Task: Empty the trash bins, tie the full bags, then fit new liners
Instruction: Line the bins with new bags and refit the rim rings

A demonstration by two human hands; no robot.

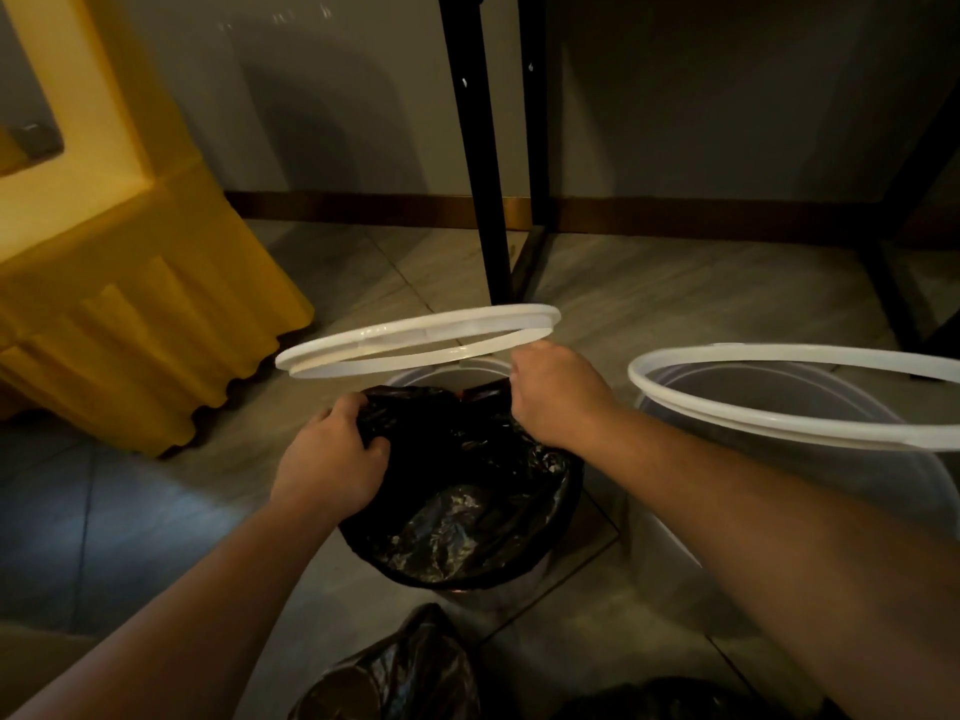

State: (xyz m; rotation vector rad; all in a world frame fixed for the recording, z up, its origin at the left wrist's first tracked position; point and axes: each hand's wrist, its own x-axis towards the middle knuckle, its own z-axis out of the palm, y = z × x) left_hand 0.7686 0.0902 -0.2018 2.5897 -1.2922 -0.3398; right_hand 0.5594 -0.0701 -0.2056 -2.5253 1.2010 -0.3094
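A clear plastic bin (436, 374) stands on the floor at centre with a black liner (467, 501) draped over its rim. My left hand (332, 454) grips the liner's left edge. My right hand (556, 392) holds the white retaining ring (415, 337) by its right side, lifted and tilted above the bin, and also touches the liner's far edge. A second clear bin (810, 491) with a white ring (779, 413) on its rim stands at the right with no liner visible inside.
A full black bag (395, 672) lies on the floor at the bottom, another dark bag (675, 701) beside it. A yellow stand (130, 304) is at left. Black table legs (483, 174) rise behind the bin near the wall.
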